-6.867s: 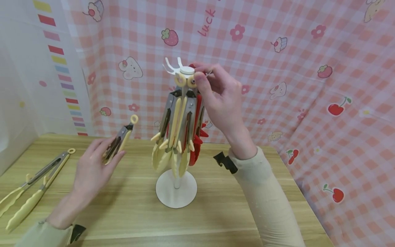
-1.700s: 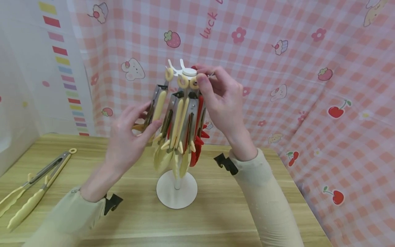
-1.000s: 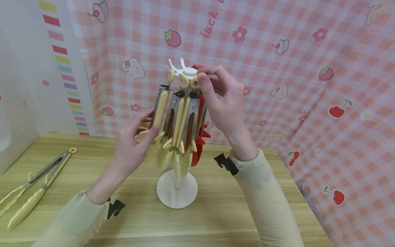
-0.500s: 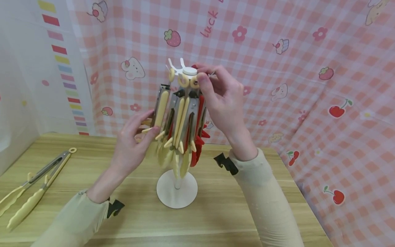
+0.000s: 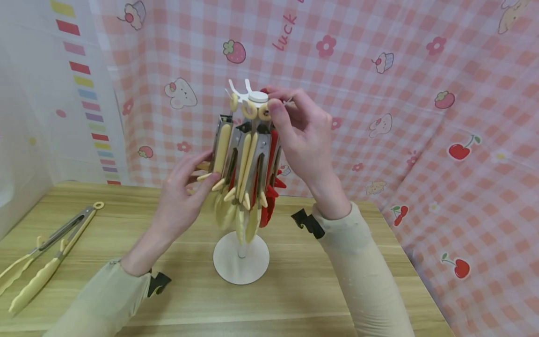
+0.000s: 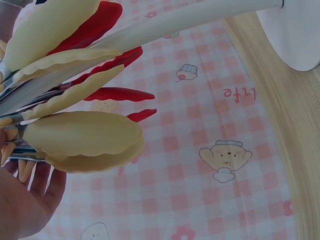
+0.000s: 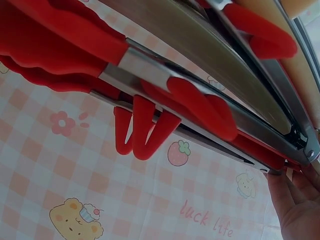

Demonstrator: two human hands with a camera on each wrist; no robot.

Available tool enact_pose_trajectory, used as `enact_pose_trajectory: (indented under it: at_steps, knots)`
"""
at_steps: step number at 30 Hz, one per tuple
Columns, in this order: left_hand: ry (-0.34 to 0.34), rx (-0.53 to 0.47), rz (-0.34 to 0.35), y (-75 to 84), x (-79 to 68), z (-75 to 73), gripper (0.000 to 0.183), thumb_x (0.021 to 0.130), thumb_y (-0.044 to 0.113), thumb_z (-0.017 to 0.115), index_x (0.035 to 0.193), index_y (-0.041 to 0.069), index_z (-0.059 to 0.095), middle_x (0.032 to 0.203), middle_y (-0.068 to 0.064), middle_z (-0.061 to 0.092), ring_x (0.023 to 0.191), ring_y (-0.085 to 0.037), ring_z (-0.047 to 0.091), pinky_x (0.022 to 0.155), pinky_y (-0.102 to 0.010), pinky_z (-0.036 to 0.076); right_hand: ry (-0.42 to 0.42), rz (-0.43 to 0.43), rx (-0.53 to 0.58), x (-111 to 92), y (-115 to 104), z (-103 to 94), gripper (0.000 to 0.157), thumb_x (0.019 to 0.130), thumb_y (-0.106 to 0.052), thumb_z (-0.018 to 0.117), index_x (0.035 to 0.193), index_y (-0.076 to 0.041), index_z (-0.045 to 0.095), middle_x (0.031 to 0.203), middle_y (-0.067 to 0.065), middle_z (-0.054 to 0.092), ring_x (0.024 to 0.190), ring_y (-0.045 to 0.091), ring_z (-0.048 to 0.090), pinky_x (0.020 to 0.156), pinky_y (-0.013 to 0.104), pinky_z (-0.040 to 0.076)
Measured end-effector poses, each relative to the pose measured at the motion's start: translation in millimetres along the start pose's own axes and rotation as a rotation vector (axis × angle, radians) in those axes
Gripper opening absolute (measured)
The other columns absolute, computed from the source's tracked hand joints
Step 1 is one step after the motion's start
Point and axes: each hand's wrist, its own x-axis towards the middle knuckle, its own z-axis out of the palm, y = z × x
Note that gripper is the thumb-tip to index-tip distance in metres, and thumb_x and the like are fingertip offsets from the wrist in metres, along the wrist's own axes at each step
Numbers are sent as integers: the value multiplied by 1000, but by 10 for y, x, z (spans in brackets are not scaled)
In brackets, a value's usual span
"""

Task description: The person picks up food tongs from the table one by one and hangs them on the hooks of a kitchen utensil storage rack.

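A white stand with a hooked top [image 5: 258, 97] and a round base [image 5: 241, 270] holds several yellow-tipped tongs [image 5: 250, 168] and red tongs [image 5: 266, 213], hung by their end rings. My left hand [image 5: 178, 196] pinches the leftmost yellow tongs [image 5: 222, 147] partway down between thumb and fingers; their ring overlaps a left hook. In the left wrist view, yellow tong heads [image 6: 82, 132] stick out past that hand. My right hand [image 5: 309, 135] grips the stand's top at the right, thumb beside a yellow ring. Red tongs [image 7: 150, 75] hang under it in the right wrist view.
Another pair of yellow tongs [image 5: 54, 257] lies spread on the wooden table [image 5: 303, 290] at the left. A pink checked cloth [image 5: 358, 70] hangs behind and along the right. Two bare hooks [image 5: 247, 85] rise at the back of the stand's top.
My left hand has brought the yellow tongs from the left up to the stand, their ring now at a hook. In the last second it shifted only slightly. The right hand stayed put.
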Motion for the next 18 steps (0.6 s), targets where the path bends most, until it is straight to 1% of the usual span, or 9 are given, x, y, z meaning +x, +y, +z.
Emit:
enact_pose_trajectory:
  at_steps: [1, 2, 3, 4, 6, 8, 10, 14, 18]
  knots:
    - [-2, 2, -2, -2, 1, 2, 50, 100, 4, 68, 149, 7, 58, 140, -17, 65, 115, -15, 64, 91, -4, 51, -1, -1, 0, 0, -1, 0, 33, 108, -23, 58, 109, 8, 67, 126, 25, 75, 111, 34, 79, 94, 34, 64]
    - [-2, 6, -4, -6, 2, 4, 50, 100, 4, 68, 149, 7, 58, 140, -17, 65, 115, -14, 64, 91, -4, 51, -1, -1, 1, -1, -2, 0, 28, 107, -19, 58, 109, 8, 67, 126, 25, 75, 111, 34, 79, 94, 34, 64]
    - [-3, 7, -5, -10, 2, 6, 50, 100, 4, 68, 149, 7, 58, 140, -17, 65, 115, -12, 64, 91, -4, 51, -1, 0, 0, -2, -3, 1, 29, 107, -20, 58, 110, 8, 67, 126, 25, 75, 111, 34, 79, 94, 34, 64]
    - [-3, 5, -6, -15, 3, 9, 49, 100, 4, 69, 148, 7, 58, 139, -17, 65, 114, -7, 64, 92, -5, 51, -1, 2, 0, -2, -3, 1, 34, 108, -24, 58, 110, 8, 67, 126, 25, 75, 111, 34, 79, 94, 34, 64]
    - [-1, -1, -7, -24, 2, 16, 49, 100, 4, 69, 148, 6, 59, 138, -17, 66, 111, 3, 62, 91, -5, 51, -2, 5, -4, -4, -9, 2, 51, 109, -42, 55, 110, 8, 67, 126, 25, 75, 111, 34, 79, 93, 33, 64]
    - [4, -6, -5, -35, -3, 21, 48, 99, 3, 70, 146, 5, 60, 136, -18, 67, 107, 12, 59, 90, -6, 52, -1, 11, -6, -2, -15, 6, 70, 105, -60, 51, 109, 8, 67, 127, 25, 74, 110, 34, 79, 93, 33, 64]
    - [8, -11, 3, -45, -7, 26, 47, 99, 2, 70, 145, 4, 60, 135, -19, 68, 106, 16, 58, 89, -6, 53, 1, 20, -8, 2, -23, 12, 84, 99, -73, 48, 109, 9, 67, 127, 25, 74, 110, 35, 79, 93, 33, 64]
    - [11, -6, 19, -63, -9, 35, 46, 98, 1, 70, 143, 4, 61, 135, -19, 69, 107, 17, 58, 88, -5, 53, 9, 28, -12, 5, -34, 17, 89, 97, -77, 46, 108, 9, 67, 126, 25, 75, 110, 34, 79, 93, 33, 64]
    - [4, 4, 5, -71, -15, 30, 46, 99, 3, 70, 144, 6, 62, 135, -17, 70, 108, 15, 59, 87, -6, 53, 12, 26, -18, 8, -39, 12, 89, 97, -77, 46, 108, 9, 67, 126, 25, 75, 110, 34, 79, 94, 33, 64]
